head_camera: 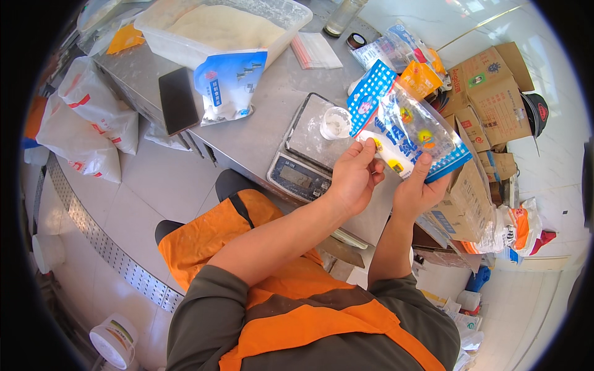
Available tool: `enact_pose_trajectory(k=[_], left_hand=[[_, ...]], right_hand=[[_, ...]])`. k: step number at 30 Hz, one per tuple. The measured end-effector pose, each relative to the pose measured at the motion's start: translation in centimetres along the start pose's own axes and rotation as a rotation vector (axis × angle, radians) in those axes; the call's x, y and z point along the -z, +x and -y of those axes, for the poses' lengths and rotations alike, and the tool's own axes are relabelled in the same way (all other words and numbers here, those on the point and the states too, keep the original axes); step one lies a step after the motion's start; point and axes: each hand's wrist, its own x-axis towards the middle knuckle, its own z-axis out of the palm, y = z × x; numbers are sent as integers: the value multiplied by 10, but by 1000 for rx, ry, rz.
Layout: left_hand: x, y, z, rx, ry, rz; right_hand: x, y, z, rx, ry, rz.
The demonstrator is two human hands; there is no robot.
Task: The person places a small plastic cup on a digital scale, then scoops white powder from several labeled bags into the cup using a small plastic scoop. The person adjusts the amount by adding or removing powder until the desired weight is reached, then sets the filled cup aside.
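Note:
A blue-and-white checked plastic pouch [403, 125] with a clear panel is held tilted above the steel worktop. White contents show along its lower left side. My left hand [357, 174] pinches the pouch's near edge between thumb and fingers. My right hand [421, 188] grips its lower right corner, thumb on the front and fingers behind. Just beyond my left hand, a small white cup [335, 124] holding white powder stands on the digital scale [297, 172]. Powder dusts the scale's metal plate. The scale's display is too faint to read.
A blue-and-white salt bag [229, 88] stands beside a black phone [178, 101] at the worktop's left edge. Behind them is a plastic tub [158, 39] of pale flour-like powder. Clear zip bags [318, 51] lie near a glass jar [343, 18]. Cardboard boxes [492, 97] crowd the right.

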Motion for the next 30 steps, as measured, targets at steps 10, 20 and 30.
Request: enact_pose_trajectory(k=[10, 20, 30], left_hand=[[-1, -1, 0, -1, -5, 0], [-1, -1, 1, -14, -3, 5], [-4, -1, 1, -17, -4, -14]], right_hand=[[1, 0, -2, 21, -16, 1], [2, 0, -4, 3, 19, -9], [2, 0, -3, -7, 32, -5]])
